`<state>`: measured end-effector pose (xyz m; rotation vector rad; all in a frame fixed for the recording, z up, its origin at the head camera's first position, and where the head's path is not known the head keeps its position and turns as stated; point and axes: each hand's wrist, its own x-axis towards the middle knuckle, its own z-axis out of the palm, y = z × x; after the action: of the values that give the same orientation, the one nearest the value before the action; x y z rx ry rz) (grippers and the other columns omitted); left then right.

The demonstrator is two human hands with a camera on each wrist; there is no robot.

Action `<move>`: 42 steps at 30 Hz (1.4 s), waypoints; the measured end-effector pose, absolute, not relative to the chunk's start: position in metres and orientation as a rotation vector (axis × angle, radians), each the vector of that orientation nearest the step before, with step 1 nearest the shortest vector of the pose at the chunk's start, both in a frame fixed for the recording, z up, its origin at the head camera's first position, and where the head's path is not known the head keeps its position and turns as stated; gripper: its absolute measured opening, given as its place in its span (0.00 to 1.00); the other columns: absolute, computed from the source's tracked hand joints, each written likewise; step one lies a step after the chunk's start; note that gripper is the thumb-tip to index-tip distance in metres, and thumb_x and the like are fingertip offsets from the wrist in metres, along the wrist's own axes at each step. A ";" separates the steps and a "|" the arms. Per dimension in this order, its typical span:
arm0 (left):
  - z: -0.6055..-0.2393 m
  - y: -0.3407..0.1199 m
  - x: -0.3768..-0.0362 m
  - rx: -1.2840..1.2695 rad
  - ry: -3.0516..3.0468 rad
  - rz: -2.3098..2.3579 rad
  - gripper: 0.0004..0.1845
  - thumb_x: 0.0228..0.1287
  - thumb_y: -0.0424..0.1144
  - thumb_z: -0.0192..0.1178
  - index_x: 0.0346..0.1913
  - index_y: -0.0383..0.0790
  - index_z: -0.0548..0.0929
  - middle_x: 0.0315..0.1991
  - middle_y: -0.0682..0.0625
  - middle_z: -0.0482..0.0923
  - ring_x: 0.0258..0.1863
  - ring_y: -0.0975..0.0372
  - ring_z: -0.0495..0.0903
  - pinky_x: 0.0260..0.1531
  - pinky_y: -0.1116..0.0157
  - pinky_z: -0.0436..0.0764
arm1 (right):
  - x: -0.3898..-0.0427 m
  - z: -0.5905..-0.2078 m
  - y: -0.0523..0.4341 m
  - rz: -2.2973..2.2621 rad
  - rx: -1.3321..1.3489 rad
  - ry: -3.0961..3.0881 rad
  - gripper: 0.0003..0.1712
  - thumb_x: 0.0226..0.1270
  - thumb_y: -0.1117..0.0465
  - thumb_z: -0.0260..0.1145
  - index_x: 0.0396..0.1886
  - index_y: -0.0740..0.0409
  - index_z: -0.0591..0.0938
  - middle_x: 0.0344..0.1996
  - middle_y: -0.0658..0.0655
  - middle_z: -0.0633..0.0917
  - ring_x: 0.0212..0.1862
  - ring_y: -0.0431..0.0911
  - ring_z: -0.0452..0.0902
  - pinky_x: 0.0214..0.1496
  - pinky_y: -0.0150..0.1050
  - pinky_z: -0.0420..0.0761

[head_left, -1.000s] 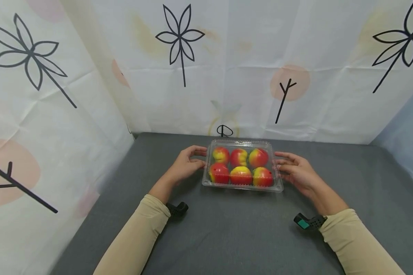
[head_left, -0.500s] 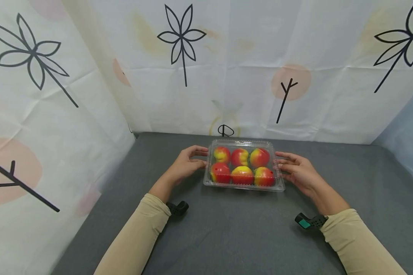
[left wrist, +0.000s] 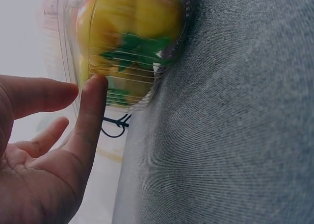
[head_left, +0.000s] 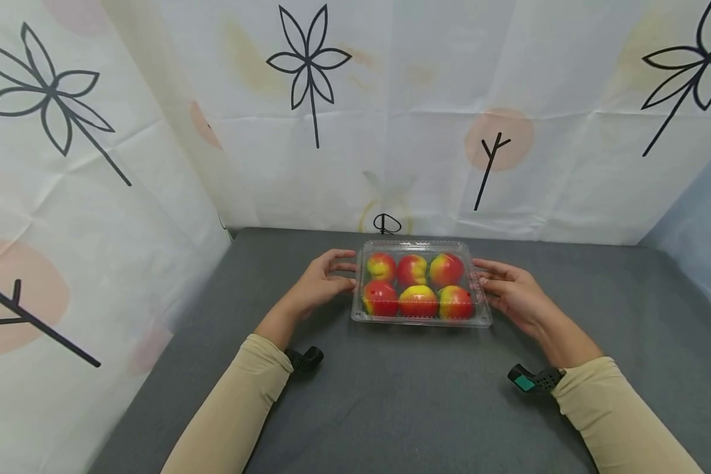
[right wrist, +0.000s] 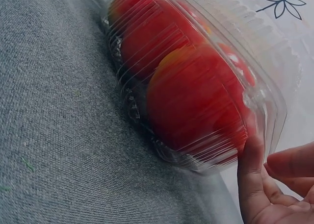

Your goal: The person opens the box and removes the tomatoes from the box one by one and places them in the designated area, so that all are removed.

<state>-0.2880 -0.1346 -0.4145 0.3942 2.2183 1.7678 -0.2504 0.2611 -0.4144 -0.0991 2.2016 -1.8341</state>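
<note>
Grey cloth table [head_left: 391,395], flower-printed white curtains [head_left: 391,131] behind.

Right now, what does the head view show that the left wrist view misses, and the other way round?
Only the head view shows all six peaches, the right hand at the far end, and the patterned backdrop. Only the left wrist view shows the left hand thumb touching the ribbed wall and a green leaf on the nearest fruit. Both show the clear clamshell box on the grey cloth.

No legible text, label, brand or number on any surface in view.
</note>
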 end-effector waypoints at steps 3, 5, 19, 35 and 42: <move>-0.414 -0.134 -0.288 0.382 2.212 1.769 0.33 0.74 0.27 0.62 0.77 0.43 0.68 0.68 0.38 0.79 0.57 0.51 0.87 0.62 0.49 0.86 | -0.251 -0.414 0.261 -1.836 -0.101 2.192 0.34 0.88 0.63 0.50 0.87 0.60 0.54 0.78 0.65 0.66 0.56 0.27 0.77 0.55 0.27 0.83; -0.414 -0.134 -0.288 0.385 2.211 1.766 0.33 0.74 0.26 0.62 0.78 0.43 0.68 0.68 0.37 0.79 0.58 0.51 0.86 0.61 0.50 0.87 | -0.251 -0.414 0.262 -1.835 -0.100 2.195 0.35 0.88 0.63 0.51 0.87 0.60 0.55 0.74 0.61 0.71 0.55 0.27 0.79 0.55 0.27 0.83; -0.416 -0.133 -0.288 0.400 2.201 1.769 0.33 0.74 0.26 0.62 0.78 0.42 0.67 0.69 0.36 0.79 0.61 0.50 0.85 0.58 0.55 0.88 | -0.249 -0.414 0.263 -1.877 -0.086 2.187 0.36 0.85 0.62 0.57 0.86 0.63 0.57 0.51 0.39 0.82 0.51 0.30 0.82 0.53 0.27 0.85; -0.418 -0.131 -0.287 0.388 2.188 1.784 0.34 0.73 0.26 0.64 0.78 0.42 0.67 0.68 0.35 0.78 0.60 0.51 0.86 0.60 0.54 0.87 | -0.250 -0.415 0.264 -1.874 -0.088 2.190 0.36 0.86 0.62 0.57 0.86 0.63 0.57 0.52 0.40 0.83 0.52 0.30 0.83 0.53 0.27 0.85; -0.415 -0.132 -0.285 0.375 2.182 1.765 0.36 0.73 0.29 0.65 0.80 0.47 0.67 0.70 0.37 0.79 0.61 0.49 0.87 0.66 0.48 0.82 | -0.250 -0.416 0.265 -1.884 -0.100 2.181 0.37 0.85 0.61 0.58 0.86 0.64 0.56 0.52 0.40 0.83 0.52 0.31 0.83 0.52 0.28 0.85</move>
<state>-0.2846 -0.1317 -0.4147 0.3754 2.1817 1.7649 -0.2497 0.2651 -0.4157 -0.1004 2.1808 -1.8838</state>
